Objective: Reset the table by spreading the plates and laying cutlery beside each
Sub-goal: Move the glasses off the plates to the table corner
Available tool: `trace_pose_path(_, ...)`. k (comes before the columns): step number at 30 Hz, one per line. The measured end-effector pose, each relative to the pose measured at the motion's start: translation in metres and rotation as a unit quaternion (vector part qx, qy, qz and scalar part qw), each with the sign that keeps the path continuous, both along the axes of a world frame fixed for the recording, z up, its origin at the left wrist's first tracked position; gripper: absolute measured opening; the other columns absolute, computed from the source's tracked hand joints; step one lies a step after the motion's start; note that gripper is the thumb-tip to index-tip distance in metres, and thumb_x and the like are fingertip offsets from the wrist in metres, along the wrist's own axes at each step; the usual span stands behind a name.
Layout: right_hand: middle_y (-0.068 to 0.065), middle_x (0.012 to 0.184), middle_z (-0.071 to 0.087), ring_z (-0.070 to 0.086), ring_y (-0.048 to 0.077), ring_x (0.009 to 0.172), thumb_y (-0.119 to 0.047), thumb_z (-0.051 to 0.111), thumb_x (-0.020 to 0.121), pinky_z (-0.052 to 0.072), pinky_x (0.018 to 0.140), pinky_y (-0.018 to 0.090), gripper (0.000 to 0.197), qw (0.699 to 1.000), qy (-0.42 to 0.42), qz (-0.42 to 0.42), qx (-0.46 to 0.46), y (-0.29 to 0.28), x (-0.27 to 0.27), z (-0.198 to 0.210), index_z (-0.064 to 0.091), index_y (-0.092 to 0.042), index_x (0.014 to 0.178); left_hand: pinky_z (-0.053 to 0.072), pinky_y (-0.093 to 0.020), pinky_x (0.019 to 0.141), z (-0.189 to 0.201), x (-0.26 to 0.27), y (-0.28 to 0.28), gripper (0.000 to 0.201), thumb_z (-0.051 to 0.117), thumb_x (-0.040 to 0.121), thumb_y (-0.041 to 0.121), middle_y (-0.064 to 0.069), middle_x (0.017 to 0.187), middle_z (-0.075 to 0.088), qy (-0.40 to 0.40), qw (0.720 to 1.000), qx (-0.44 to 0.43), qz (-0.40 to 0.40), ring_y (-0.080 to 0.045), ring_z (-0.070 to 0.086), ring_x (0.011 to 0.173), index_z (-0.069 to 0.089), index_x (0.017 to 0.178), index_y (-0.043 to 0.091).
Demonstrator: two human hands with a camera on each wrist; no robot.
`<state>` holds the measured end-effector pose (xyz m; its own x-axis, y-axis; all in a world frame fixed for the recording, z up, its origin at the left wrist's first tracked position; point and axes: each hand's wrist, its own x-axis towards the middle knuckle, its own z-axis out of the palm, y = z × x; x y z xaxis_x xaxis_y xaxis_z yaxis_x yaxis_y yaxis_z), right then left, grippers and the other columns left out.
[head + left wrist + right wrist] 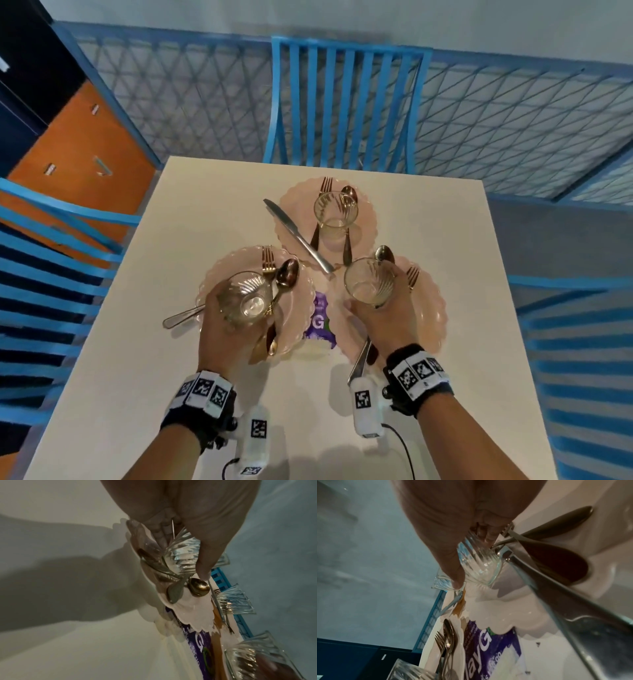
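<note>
Here each hand grips a ribbed tumbler: the left hand [228, 329] curls its fingers [204, 555] round the left glass [247, 297], the right hand [378, 317] round the right glass [369, 281]. Under each set of fingers lies a pink plate [301, 284] with cutlery on it, handles running back toward the wrists. Judged so, the glasses must clear first. Only the right wrist view shows the knife [573, 601] crossing under that glass.

Right hand [453, 524] gripping ribbed glass [479, 566] at frame centre, above scalloped pink plate [513, 609]. Knife [573, 601] slanting to lower right. Fork [441, 642] and spoon [449, 635] lower left beside purple packet [488, 649].
</note>
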<state>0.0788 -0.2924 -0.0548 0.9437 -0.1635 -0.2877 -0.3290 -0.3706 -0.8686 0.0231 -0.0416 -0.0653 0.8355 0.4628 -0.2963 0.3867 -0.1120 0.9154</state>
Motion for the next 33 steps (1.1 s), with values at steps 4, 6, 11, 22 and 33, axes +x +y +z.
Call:
trace_pose_path(4,-0.022,0.126,0.056,0.058,0.006,0.112,-0.037,0.088,0.060,0.053,0.098,0.036,0.091,1.000,-0.002,-0.003,0.010,0.000,0.000,0.000,0.037,-0.049,0.135,0.050,-0.042,0.099,-0.002,0.000,0.000,0.084,0.098,0.055,0.030,0.019,0.114,0.065,0.015,0.998,0.052,0.012,-0.013,0.063,0.110,0.051,0.123,0.043)
trace_pose_path(6,-0.026,0.116,0.057,0.059,0.002,0.105,-0.046,0.088,0.058,0.055,0.090,0.031,0.088,1.000,-0.018,0.008,-0.004,-0.004,-0.001,0.002,0.039,-0.053,0.130,0.055,-0.045,0.092,0.001,0.002,0.001,0.080,0.098,0.054,0.029,0.012,0.112,0.069,0.026,1.000,0.009,0.009,-0.019,0.068,0.104,0.055,0.121,0.038)
trace_pose_path(11,-0.026,0.108,0.063,0.064,-0.001,0.096,-0.060,0.086,0.050,0.056,0.084,0.029,0.086,0.997,-0.069,-0.004,-0.014,-0.033,0.005,0.032,0.043,-0.050,0.124,0.041,-0.046,0.052,0.071,0.034,-0.037,0.049,0.018,0.099,0.033,-0.047,0.083,0.020,-0.109,0.914,-0.338,-0.195,-0.029,0.048,0.044,0.022,0.115,-0.014)
trace_pose_path(22,-0.007,0.118,0.060,0.059,0.011,0.110,-0.021,0.095,0.063,0.048,0.098,0.026,0.077,0.982,-0.165,-0.095,0.008,-0.168,0.154,0.035,0.049,-0.027,0.124,0.050,-0.028,0.087,0.081,0.185,-0.209,0.072,0.095,0.060,0.026,0.022,0.114,0.061,-0.141,0.965,0.035,-0.220,0.001,0.058,0.106,0.054,0.118,0.039)
trace_pose_path(33,-0.003,0.119,0.058,0.058,0.018,0.111,-0.020,0.094,0.064,0.047,0.093,0.030,0.077,0.986,-0.121,-0.114,-0.009,-0.220,0.255,-0.036,0.045,-0.026,0.123,0.036,-0.008,0.069,-0.007,0.307,-0.293,0.064,0.092,0.063,0.021,0.011,0.107,0.057,-0.112,0.970,0.050,-0.211,-0.011,0.055,0.098,0.052,0.112,0.025)
